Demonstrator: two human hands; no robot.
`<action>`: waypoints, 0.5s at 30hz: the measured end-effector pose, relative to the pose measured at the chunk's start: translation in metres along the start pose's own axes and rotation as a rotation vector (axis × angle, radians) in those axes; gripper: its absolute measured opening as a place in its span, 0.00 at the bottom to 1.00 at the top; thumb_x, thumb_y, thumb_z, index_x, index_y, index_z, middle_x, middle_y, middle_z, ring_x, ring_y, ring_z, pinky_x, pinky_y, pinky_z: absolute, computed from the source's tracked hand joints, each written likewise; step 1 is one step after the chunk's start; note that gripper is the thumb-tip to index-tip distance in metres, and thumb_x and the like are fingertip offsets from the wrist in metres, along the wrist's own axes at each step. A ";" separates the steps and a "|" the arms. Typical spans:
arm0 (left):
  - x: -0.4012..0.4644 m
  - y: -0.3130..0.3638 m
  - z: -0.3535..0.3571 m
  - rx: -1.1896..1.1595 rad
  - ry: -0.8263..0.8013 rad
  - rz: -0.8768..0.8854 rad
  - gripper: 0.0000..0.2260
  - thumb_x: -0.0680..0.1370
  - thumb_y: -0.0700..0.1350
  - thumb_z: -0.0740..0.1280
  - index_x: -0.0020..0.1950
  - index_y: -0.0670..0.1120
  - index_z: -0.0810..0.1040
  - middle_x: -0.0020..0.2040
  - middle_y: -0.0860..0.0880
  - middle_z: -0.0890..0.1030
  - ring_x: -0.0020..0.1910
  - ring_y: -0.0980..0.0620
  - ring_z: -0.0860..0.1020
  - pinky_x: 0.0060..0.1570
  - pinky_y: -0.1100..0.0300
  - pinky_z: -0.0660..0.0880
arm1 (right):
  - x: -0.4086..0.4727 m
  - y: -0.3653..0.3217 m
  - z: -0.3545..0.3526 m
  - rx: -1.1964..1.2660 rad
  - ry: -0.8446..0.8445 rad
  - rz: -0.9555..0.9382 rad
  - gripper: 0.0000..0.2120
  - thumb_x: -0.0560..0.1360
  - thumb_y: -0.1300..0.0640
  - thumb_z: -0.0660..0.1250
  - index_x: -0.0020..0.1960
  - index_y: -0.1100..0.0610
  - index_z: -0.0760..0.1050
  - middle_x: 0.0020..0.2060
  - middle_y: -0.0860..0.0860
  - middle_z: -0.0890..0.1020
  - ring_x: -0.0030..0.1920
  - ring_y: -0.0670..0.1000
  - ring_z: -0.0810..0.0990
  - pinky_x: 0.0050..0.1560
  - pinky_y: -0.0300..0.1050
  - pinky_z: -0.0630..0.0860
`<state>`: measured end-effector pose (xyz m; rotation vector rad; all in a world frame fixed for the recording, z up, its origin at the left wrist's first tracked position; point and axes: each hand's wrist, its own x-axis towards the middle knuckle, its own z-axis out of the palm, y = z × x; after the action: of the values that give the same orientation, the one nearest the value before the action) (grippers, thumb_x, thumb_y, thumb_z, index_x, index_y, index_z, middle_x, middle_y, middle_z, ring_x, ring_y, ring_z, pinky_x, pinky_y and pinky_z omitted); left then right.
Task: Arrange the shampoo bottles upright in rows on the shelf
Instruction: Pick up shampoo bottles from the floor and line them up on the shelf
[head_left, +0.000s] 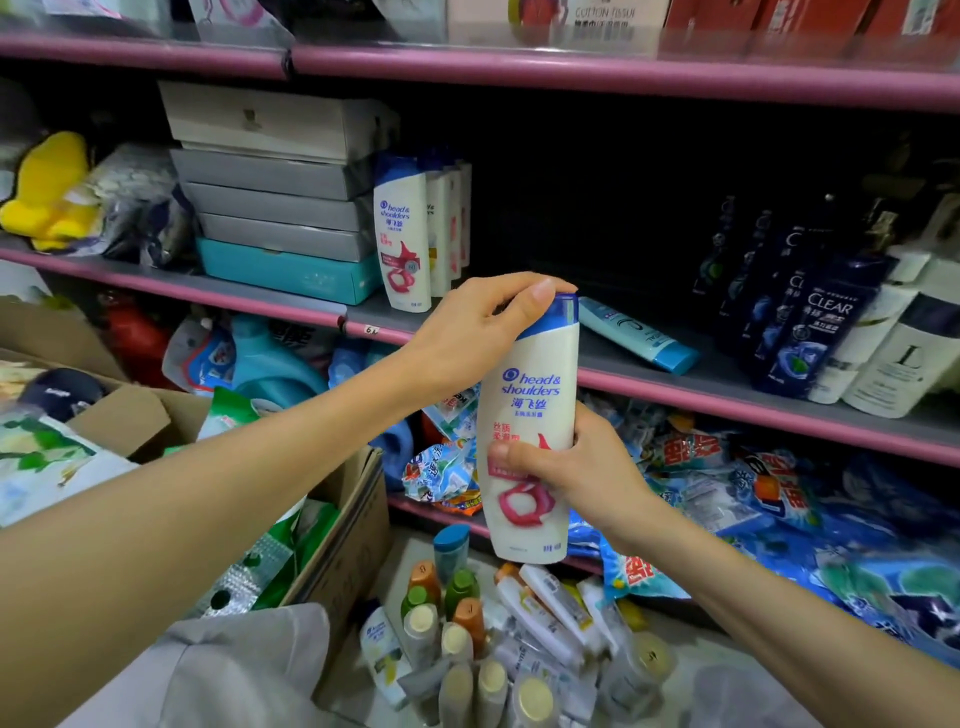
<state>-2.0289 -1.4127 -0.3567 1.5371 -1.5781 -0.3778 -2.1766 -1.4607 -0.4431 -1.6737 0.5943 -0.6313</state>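
A grey shelf with a pink front edge (675, 387) carries a row of upright white shampoo bottles (402, 234). In front of it, a white blue-capped shampoo bottle (530, 415) stands upright in mid-air: the right hand (576, 467) grips its body, the left hand (478, 322) pinches its cap.

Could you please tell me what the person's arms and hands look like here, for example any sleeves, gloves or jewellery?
Both forearms are bare up to the frame edge, with no sleeves showing. The left hand and the right hand wear no gloves, and no rings, watch or bracelet are visible. The fingernails look short and unpainted. A grey garment shows at the bottom, below the left arm.
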 end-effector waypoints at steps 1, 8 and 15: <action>0.001 0.001 0.001 0.028 -0.010 0.023 0.15 0.83 0.53 0.54 0.64 0.55 0.76 0.52 0.58 0.81 0.53 0.60 0.78 0.56 0.58 0.74 | 0.002 0.001 0.001 -0.001 0.001 0.001 0.14 0.66 0.56 0.77 0.50 0.49 0.78 0.43 0.46 0.86 0.42 0.47 0.85 0.41 0.41 0.82; -0.008 -0.021 0.016 0.057 -0.029 -0.002 0.26 0.80 0.56 0.57 0.74 0.65 0.49 0.64 0.49 0.70 0.56 0.59 0.69 0.54 0.74 0.63 | 0.024 -0.001 0.003 0.013 0.024 -0.049 0.15 0.67 0.58 0.77 0.50 0.47 0.79 0.44 0.46 0.86 0.44 0.47 0.85 0.39 0.38 0.80; -0.037 -0.082 0.034 -0.175 0.206 -0.304 0.39 0.70 0.48 0.69 0.76 0.51 0.52 0.71 0.48 0.67 0.69 0.53 0.67 0.68 0.50 0.67 | 0.094 -0.039 0.006 -0.040 0.047 -0.138 0.20 0.67 0.56 0.76 0.58 0.54 0.76 0.47 0.47 0.86 0.46 0.47 0.85 0.44 0.41 0.81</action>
<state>-2.0062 -1.4062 -0.4502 1.6242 -1.1254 -0.4945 -2.1027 -1.5136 -0.3972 -1.7525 0.5309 -0.7640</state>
